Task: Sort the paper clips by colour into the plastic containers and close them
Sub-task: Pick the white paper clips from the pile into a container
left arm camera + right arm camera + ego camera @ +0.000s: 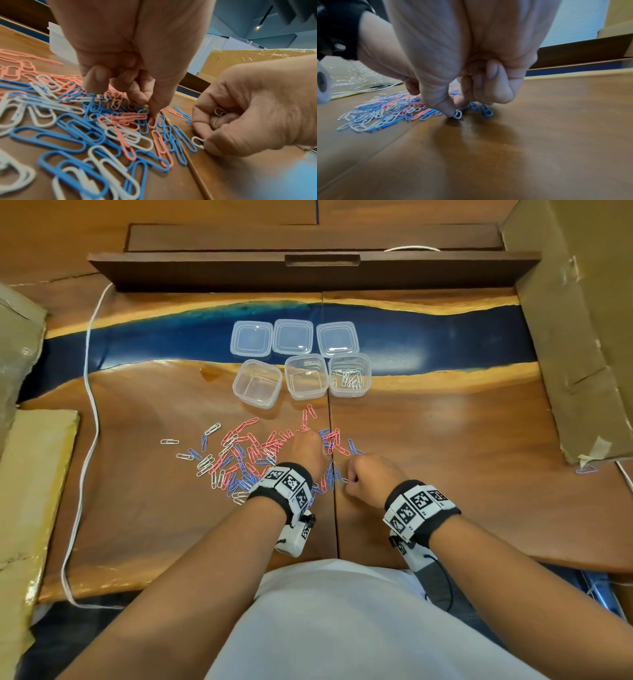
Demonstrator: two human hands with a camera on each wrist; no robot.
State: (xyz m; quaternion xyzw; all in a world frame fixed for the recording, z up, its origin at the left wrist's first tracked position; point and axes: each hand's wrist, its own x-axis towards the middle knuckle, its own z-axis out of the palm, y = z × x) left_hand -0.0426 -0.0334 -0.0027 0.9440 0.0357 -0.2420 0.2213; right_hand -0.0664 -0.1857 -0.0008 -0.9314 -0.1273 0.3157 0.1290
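Observation:
Pink, blue and white paper clips lie in a heap on the wooden table. Behind them stand three open clear containers: left and middle empty, the right one with white clips. Three lids lie in a row behind. My left hand has curled fingers, thumb and forefinger tips meeting on a whitish clip in the heap. My right hand pinches a white clip at the heap's right edge and holds more white clips in its palm.
Cardboard boxes stand at the right and the left. A white cable runs down the table's left side. A dark wooden ledge crosses the back. One blue clip lies far right.

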